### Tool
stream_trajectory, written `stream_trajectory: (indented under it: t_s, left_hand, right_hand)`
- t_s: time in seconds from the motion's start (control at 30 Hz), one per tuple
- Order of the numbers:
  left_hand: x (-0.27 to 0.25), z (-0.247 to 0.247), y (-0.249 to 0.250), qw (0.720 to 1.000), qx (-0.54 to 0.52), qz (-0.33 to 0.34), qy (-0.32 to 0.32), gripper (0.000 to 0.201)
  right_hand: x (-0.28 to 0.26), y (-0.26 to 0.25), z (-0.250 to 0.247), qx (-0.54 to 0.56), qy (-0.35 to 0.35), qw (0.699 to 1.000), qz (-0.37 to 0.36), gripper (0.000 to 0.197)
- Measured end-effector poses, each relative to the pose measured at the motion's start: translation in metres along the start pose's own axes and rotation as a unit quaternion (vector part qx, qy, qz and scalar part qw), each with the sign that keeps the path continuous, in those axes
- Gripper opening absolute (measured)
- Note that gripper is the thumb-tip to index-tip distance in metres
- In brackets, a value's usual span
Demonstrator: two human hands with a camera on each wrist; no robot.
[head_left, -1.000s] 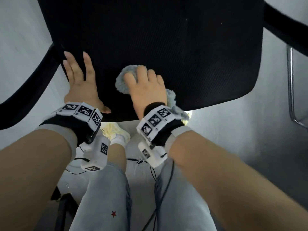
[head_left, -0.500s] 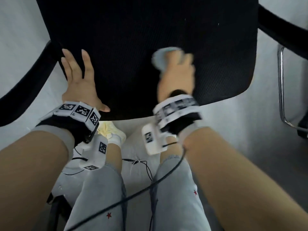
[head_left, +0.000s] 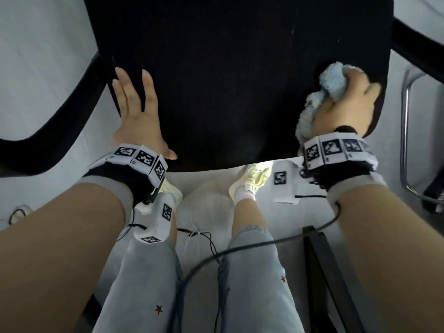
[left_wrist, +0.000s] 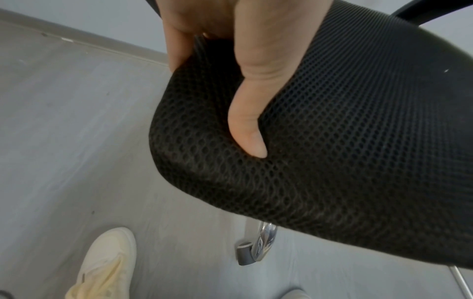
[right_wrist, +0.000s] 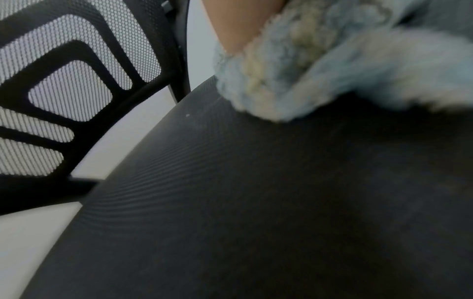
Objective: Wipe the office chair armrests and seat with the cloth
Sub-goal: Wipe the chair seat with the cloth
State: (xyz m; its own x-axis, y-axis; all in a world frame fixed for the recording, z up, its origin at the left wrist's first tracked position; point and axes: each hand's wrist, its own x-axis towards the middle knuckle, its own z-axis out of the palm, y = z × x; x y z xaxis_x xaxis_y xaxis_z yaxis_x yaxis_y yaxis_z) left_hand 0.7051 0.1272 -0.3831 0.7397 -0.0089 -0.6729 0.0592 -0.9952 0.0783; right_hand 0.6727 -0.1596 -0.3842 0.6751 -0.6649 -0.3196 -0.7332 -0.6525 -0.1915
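My right hand [head_left: 346, 109] grips the bunched blue cloth [head_left: 330, 84] on the black seat [head_left: 228, 80] at 2 o'clock — my left hand [head_left: 137, 111] lies flat, fingers straight, at 10 o'clock.

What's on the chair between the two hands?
Only bare black seat lies between the left hand and the right hand gripping the cloth, in the head view.
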Motion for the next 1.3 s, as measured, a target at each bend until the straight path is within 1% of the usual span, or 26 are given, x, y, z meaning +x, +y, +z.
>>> stream_trajectory:
  t_s: [0.03, 0.07, 0.1, 0.17, 0.23, 0.3, 0.33, 0.4, 0.5, 0.6, 0.63, 0.67, 0.73, 0.77, 0.8, 0.83, 0.87, 0.9, 0.93, 0.97, 1.03, 1.07, 1.13, 1.17, 1.23, 1.3]
  left_hand:
    - [-0.001, 0.002, 0.001, 1.0, -0.005, 0.0, 0.005, 0.146]
    - [-0.001, 0.003, 0.001, 1.0, -0.009, -0.001, 0.009, 0.145]
    - [-0.002, 0.003, 0.001, 1.0, -0.011, 0.0, 0.008, 0.145]
    - [-0.001, 0.003, -0.002, 1.0, -0.011, 0.003, 0.001, 0.146]
    - [0.0, 0.002, -0.007, 1.0, -0.016, 0.008, -0.008, 0.146]
    - [0.0, -0.001, -0.01, 1.0, -0.012, 0.005, -0.017, 0.146]
    - [-0.001, -0.002, -0.011, 1.0, -0.006, 0.001, -0.02, 0.146]
    - [-0.002, -0.002, -0.008, 1.0, -0.001, -0.004, -0.023, 0.147]
    - [-0.002, 0.0, -0.006, 1.0, 0.0, -0.007, -0.015, 0.148]
    - [-0.003, 0.002, -0.005, 1.0, -0.005, -0.01, -0.008, 0.147]
    - [-0.004, 0.002, -0.004, 1.0, -0.007, -0.01, -0.007, 0.146]
    - [-0.004, 0.002, -0.005, 1.0, -0.008, -0.01, -0.005, 0.146]
    - [-0.004, 0.001, -0.007, 1.0, -0.005, -0.01, -0.004, 0.145]
    - [-0.005, 0.0, -0.008, 1.0, -0.003, -0.009, -0.007, 0.145]
    - [-0.005, -0.001, -0.01, 1.0, -0.002, -0.007, -0.011, 0.145]
    - [-0.005, -0.002, -0.011, 1.0, -0.002, -0.006, -0.017, 0.146]
    - [-0.006, -0.003, -0.013, 1.0, -0.002, -0.006, -0.022, 0.146]
    - [-0.006, -0.004, -0.014, 1.0, -0.003, -0.006, -0.025, 0.146]
    - [-0.005, -0.004, -0.014, 1.0, -0.006, -0.005, -0.026, 0.147]
    - [-0.005, -0.003, -0.013, 1.0, -0.009, -0.005, -0.028, 0.147]
    - [-0.005, -0.001, -0.009, 1.0, -0.012, -0.006, -0.027, 0.147]
    - [-0.005, -0.001, -0.008, 1.0, -0.01, -0.008, -0.023, 0.146]
    - [-0.005, 0.001, -0.003, 1.0, -0.005, -0.009, -0.018, 0.145]
    - [-0.005, 0.001, -0.001, 1.0, -0.003, -0.01, -0.019, 0.145]
    - [-0.004, 0.0, 0.0, 1.0, 0.0, -0.016, -0.018, 0.145]
    - [-0.004, -0.002, -0.002, 1.0, 0.0, -0.015, -0.017, 0.145]
  right_hand:
    - [-0.007, -0.017, 0.013, 0.006, -0.013, 0.999, 0.03, 0.045]
    - [-0.019, -0.038, 0.027, 0.009, -0.036, 0.999, 0.027, 0.046]
    - [-0.038, -0.063, 0.042, 0.006, -0.067, 0.998, -0.007, 0.046]
    - [-0.083, -0.102, 0.068, -0.009, -0.112, 0.982, -0.154, 0.045]
    - [-0.117, -0.12, 0.073, -0.011, -0.163, 0.94, -0.299, 0.046]
    - [-0.108, -0.11, 0.061, -0.016, -0.206, 0.897, -0.39, 0.048]
    - [-0.092, -0.102, 0.052, -0.029, -0.202, 0.893, -0.402, 0.049]
    - [-0.048, -0.077, 0.031, -0.069, -0.145, 0.928, -0.337, 0.045]
    - [0.015, -0.029, -0.008, -0.051, -0.038, 0.988, -0.142, 0.044]
    - [0.024, -0.034, 0.009, -0.016, 0.025, 1.0, -0.008, 0.043]
    - [0.023, -0.034, 0.027, -0.037, -0.011, 0.999, 0.005, 0.043]
    - [0.026, -0.019, 0.047, -0.056, -0.057, 0.993, -0.09, 0.043]
    - [0.037, -0.023, 0.169, -0.154, -0.027, 0.969, -0.192, 0.047]
    - [0.027, -0.039, 0.198, -0.167, -0.056, 0.953, -0.247, 0.053]
    - [0.009, -0.052, 0.192, -0.158, -0.079, 0.936, -0.305, 0.056]
    - [-0.01, -0.072, 0.148, -0.137, -0.121, 0.924, -0.336, 0.057]
    - [-0.029, -0.096, 0.093, -0.113, -0.15, 0.924, -0.333, 0.056]
    - [-0.043, -0.108, 0.066, -0.107, -0.165, 0.921, -0.336, 0.054]
    - [-0.038, -0.102, 0.039, -0.093, -0.149, 0.929, -0.326, 0.052]
    - [-0.018, -0.089, 0.013, -0.079, -0.117, 0.948, -0.285, 0.049]
    - [0.03, -0.064, -0.005, -0.038, -0.056, 0.986, -0.153, 0.043]
    - [0.043, -0.055, -0.008, -0.026, -0.033, 0.994, -0.104, 0.042]
    - [0.04, -0.06, -0.007, -0.03, -0.036, 0.998, -0.031, 0.041]
    - [0.029, -0.072, 0.0, -0.021, -0.04, 0.999, -0.022, 0.043]
    - [-0.001, -0.109, 0.026, -0.015, -0.093, 0.992, -0.085, 0.048]
    - [-0.044, -0.136, 0.051, -0.069, -0.17, 0.958, -0.222, 0.051]
